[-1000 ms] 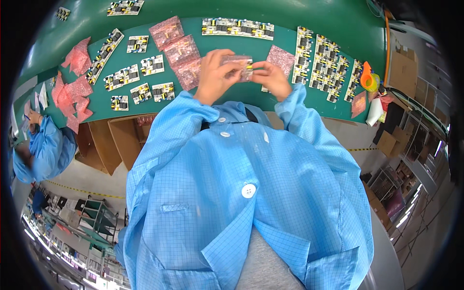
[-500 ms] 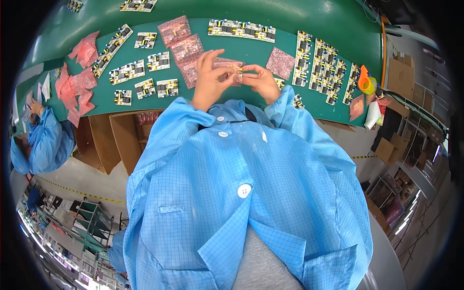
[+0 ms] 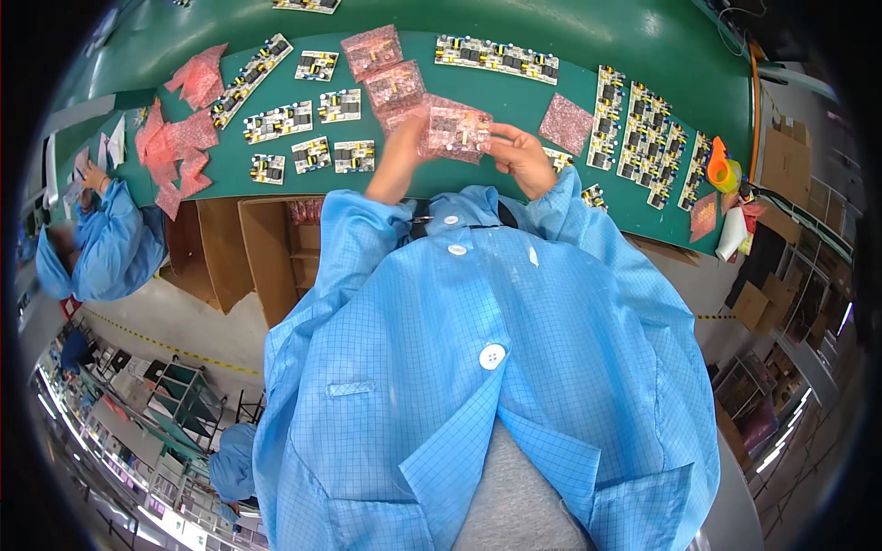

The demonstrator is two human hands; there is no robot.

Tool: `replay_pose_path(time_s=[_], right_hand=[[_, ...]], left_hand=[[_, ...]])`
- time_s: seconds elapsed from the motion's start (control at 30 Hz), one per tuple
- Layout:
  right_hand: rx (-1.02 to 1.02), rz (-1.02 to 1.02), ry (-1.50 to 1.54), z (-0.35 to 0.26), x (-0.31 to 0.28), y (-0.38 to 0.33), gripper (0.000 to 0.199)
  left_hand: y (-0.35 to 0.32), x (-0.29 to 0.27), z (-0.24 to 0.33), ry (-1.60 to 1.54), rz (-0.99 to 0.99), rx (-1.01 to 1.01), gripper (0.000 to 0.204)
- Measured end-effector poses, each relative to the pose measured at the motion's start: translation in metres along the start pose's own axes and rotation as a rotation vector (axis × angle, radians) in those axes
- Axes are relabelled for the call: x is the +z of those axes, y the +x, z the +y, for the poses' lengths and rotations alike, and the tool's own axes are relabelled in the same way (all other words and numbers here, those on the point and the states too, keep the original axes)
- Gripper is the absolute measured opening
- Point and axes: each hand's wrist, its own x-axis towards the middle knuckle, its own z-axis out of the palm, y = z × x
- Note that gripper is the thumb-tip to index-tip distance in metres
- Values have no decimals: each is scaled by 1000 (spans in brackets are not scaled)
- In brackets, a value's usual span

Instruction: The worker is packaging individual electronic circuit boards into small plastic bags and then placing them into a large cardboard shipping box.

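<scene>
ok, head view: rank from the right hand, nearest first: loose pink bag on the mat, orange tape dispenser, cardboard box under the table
1. Pink bag: lies flat on the green mat, just up and right of the right hand.
2. Orange tape dispenser: far right, at the mat's edge.
3. Cardboard box: lower left, below the table edge, past the left hand.

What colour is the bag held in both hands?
Translucent pink bag, a circuit board visible inside; head view shows it best.

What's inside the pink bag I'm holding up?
Through the pink bag, held by left hand and right hand, a small circuit board shows; its details are blurred by the plastic.
</scene>
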Motion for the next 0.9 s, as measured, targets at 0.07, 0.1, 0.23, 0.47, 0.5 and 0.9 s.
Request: replay_pose_path(time_s=[0.07,0.1,0.23,0.47,0.5,0.9], right_hand=[[11,-10,10,6,1,4,35],[28,-12,21,6,3,3,35],[34,-35,152,4,7,-3,32],[12,-130,169,2,10,-8,31],[15,-147,190,1,12,-10,32],[51,-244,214,-7,22,-23,36]], left_hand=[[-15,17,-1,323,-29,-135,35],[-15,19,-1,350,-58,-113,38],[-21,5,10,-459,-247,-266,42],[-20,-11,-39,-5,-269,-356,25],[-20,-11,-43,37,-241,-316,20],[-10,-9,-46,289,-321,294,32]])
